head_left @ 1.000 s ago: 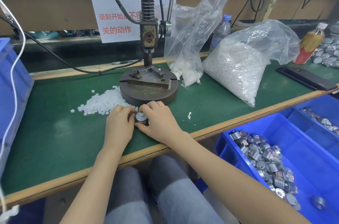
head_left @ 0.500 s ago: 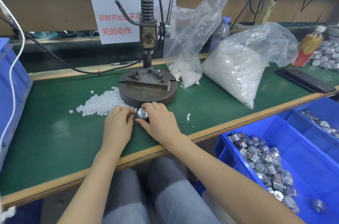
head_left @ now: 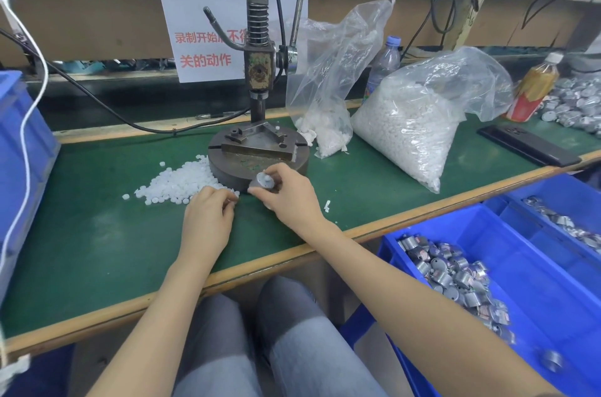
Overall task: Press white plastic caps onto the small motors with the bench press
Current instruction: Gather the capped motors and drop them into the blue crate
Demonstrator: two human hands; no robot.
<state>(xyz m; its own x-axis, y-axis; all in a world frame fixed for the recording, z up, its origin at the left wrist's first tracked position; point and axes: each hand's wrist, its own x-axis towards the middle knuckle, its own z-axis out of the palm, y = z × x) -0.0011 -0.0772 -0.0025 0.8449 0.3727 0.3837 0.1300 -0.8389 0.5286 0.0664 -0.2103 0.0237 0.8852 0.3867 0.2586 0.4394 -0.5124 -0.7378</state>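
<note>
The right hand [head_left: 287, 198] pinches a small motor [head_left: 261, 181] between thumb and fingertips, held just above the green worktop [head_left: 97, 234] and against the front of the press [head_left: 258, 71], about midway along the worktop and nearer its front edge than its back. A pale nub on top of the motor looks like a cap [head_left: 264, 173]. If so, I judge it only loosely seated and not pressed home. The left hand [head_left: 208, 217] lies with fingers curled at the near edge of the pile of caps [head_left: 182, 182], and I cannot tell whether it pinches one. The nearest risk is that the motor is already tilted, so a loose cap could slide off on the way up to the base plate [head_left: 257, 152]. A light pinch could also let the round motor slip and roll towards the front edge. A stray white bit or two lies on the base plate, and one caught under the motor would seat it askew, so the ram would drive the cap on crooked or bend the shaft. Fingers left steadying the motor under the ram could be caught when the lever comes down. The left hand could also sweep loose caps out of the pile towards the front edge.
</note>
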